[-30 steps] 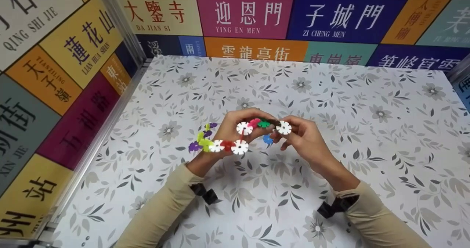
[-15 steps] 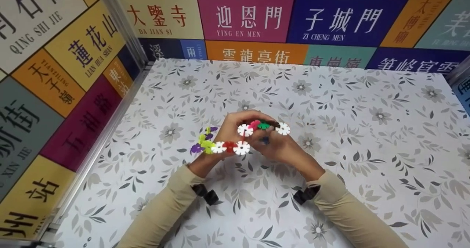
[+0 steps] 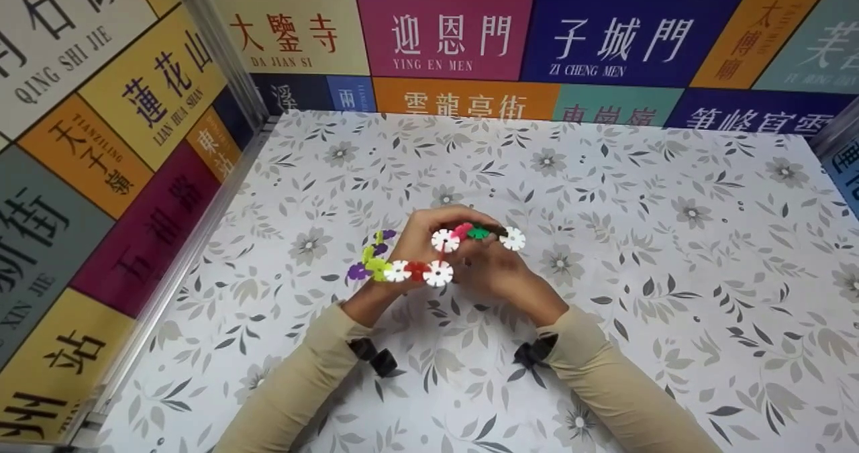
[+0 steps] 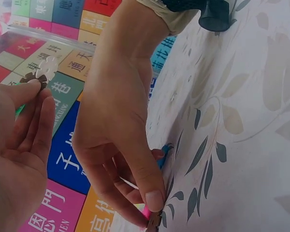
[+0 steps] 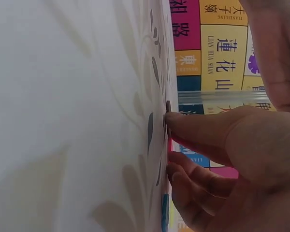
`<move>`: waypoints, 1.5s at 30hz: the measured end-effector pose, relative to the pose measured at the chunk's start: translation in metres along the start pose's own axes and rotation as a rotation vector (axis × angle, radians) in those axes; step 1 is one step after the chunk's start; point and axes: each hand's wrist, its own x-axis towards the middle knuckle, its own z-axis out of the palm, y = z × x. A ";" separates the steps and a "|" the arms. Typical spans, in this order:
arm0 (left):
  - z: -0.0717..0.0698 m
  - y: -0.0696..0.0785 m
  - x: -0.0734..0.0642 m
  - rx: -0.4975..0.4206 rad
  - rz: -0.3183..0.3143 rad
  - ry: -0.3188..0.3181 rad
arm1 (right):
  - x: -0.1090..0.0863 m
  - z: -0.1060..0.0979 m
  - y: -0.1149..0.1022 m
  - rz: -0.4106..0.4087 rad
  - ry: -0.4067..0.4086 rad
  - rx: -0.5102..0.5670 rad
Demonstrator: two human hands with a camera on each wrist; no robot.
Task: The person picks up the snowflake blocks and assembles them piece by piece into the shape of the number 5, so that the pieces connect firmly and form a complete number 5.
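My left hand point(image 3: 426, 238) holds a chain of linked plastic snowflake discs above the table. Its thumb and fingers pinch a brown disc point(image 4: 35, 79) beside the white end disc point(image 3: 513, 239). Green point(image 3: 478, 231) and pink point(image 3: 462, 230) discs follow along the chain, then white ones joined by a red disc point(image 3: 417, 271). Yellow-green point(image 3: 376, 269) and purple point(image 3: 358, 271) discs hang past the left wrist. Lower down, my right hand point(image 3: 507, 275) pinches another brown disc point(image 4: 153, 222) close over the tabletop, a pink piece beside it. A blue disc point(image 4: 165, 153) shows behind its fingers.
A white table point(image 3: 671, 252) with a grey leaf and flower pattern lies under both hands. Colourful sign panels point(image 3: 446, 35) stand along its back and left sides, with a metal strip point(image 3: 201, 191) at the left edge. Each wrist wears a black camera mount point(image 3: 373, 357).
My right hand has moved left and down from the white end disc to below my left hand. The blue disc is now hidden in the head view. My left hand stays nearly in place.
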 end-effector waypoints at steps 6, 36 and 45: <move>-0.002 -0.005 0.001 0.020 0.023 -0.030 | 0.000 0.003 -0.002 0.126 0.100 0.303; -0.001 0.011 0.006 -0.023 0.010 -0.009 | -0.057 0.002 0.028 -0.021 0.524 0.679; 0.000 0.013 0.004 -0.052 -0.035 0.013 | -0.081 0.000 0.027 -0.138 0.711 0.797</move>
